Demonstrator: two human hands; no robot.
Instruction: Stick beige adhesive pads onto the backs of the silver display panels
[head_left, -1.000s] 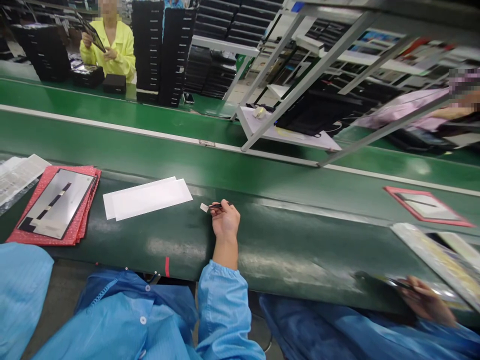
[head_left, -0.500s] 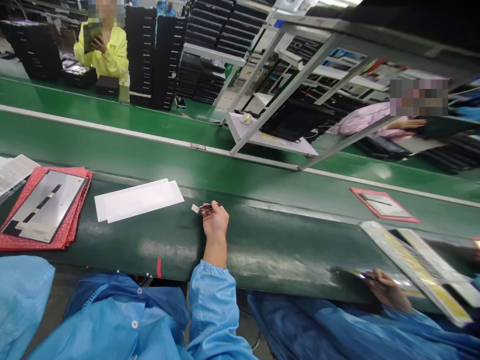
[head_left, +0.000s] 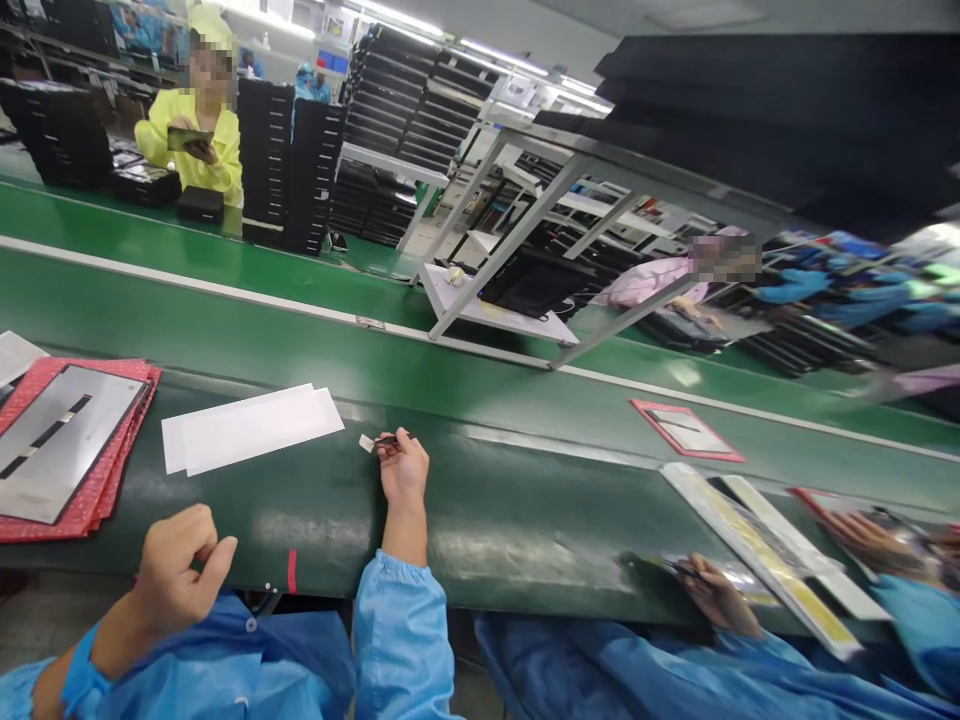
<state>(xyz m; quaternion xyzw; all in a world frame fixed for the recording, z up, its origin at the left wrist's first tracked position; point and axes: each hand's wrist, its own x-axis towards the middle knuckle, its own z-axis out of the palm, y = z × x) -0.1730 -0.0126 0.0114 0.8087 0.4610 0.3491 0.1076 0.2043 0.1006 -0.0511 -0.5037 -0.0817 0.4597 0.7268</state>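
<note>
My right hand (head_left: 403, 470) rests on the dark green belt (head_left: 525, 500), its fingers pinched on black tweezers (head_left: 386, 440) that hold a small white tab (head_left: 366, 442). My left hand (head_left: 176, 570) hovers at the near edge of the belt, fingers curled with nothing seen in them. White strips (head_left: 251, 428) lie flat on the belt left of the tweezers. A grey panel (head_left: 52, 445) lies on a stack of red sheets (head_left: 124, 440) at the far left.
A co-worker's hand (head_left: 720, 598) at my right holds a tool by long yellow-white strips (head_left: 765, 545). Another red-framed panel (head_left: 686, 430) lies farther along the belt. A person in yellow (head_left: 195, 130) stands across the line beside stacked black trays (head_left: 289, 165). A metal rack (head_left: 517, 260) stands beyond the belt.
My left hand has come up into view at the near edge. The view has tipped upward and shifted right. My right hand still rests on the belt holding the tweezers.
</note>
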